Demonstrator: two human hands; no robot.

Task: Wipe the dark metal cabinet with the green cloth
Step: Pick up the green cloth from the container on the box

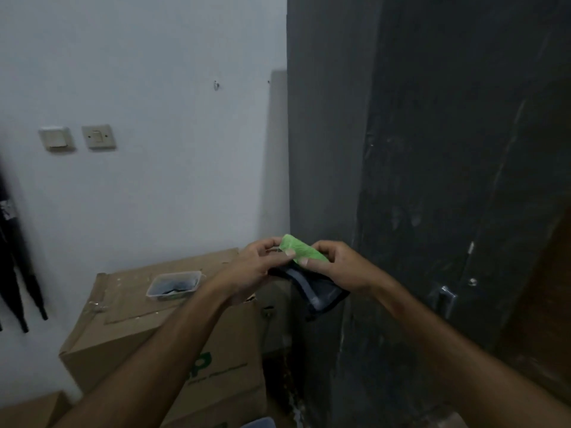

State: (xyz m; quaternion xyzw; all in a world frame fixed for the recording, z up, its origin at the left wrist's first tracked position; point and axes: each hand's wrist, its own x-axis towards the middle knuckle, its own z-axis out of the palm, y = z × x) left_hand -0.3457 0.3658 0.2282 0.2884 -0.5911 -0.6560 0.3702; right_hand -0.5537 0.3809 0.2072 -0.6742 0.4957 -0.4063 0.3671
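The green cloth (301, 249) is bunched between both hands in front of the dark metal cabinet (432, 149). My left hand (253, 267) pinches its left end. My right hand (336, 265) grips its right end. A dark grey piece of fabric (315, 291) hangs below the green part, held with it. The cabinet fills the right half of the view, tall and scuffed with pale streaks. Its metal handle (445, 296) sits just right of my right wrist. The cloth is held apart from the cabinet's surface.
A large cardboard box (173, 344) stands left of the cabinet, with a clear plastic tub (174, 285) on top. Two wall switches (77, 138) are on the white wall. Black umbrellas (15, 273) hang at the far left. A brown wooden surface (543, 288) is at the right edge.
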